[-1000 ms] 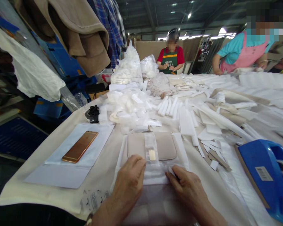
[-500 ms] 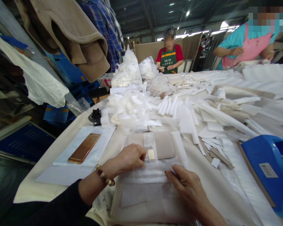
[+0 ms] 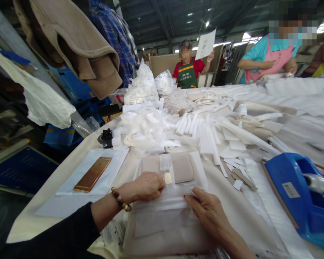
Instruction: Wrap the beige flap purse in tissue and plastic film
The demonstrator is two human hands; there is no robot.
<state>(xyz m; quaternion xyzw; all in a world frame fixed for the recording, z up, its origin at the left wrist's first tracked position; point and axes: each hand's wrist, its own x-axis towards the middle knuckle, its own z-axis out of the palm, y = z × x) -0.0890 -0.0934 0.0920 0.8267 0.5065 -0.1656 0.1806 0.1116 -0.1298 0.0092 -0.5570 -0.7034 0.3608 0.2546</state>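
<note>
Beige bag (image 3: 181,168) flat on counter (image 3: 228,203); right hand (image 3: 206,208) pinches translucent wrap (image 3: 175,203), likely steadying it; left hand (image 3: 148,185) curled, hold unclear.

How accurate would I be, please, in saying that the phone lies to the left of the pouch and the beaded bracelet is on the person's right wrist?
The wrist is wrong: in the head view the bracelet is on the left wrist. The phone does lie left of the pouch.
</note>
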